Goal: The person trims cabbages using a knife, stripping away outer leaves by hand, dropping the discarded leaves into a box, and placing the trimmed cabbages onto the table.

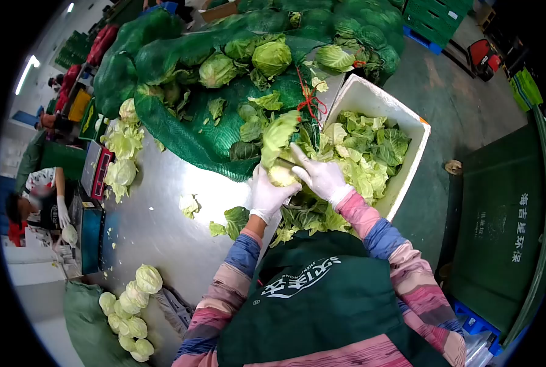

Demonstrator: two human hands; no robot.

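Over the table's right edge, my gloved left hand (270, 194) is wrapped round the lower side of a pale cabbage (283, 175). A loose green outer leaf (279, 136) stands up from the cabbage, away from my body. My gloved right hand (322, 176) is at the cabbage's right side, its fingers bent against it. A thin dark strip shows between those fingers and the cabbage; I cannot make out what it is. Just right of my hands stands a white foam box (407, 125) filled with loose cabbage leaves (365, 162).
Green mesh sacks (187, 137) with cabbages lie across the far side of the metal table (157, 226). Trimmed cabbages (132, 300) are grouped at the near left. A scale (100, 171) stands at the left edge, near another person (44, 192). A green bin (499, 226) is at the right.
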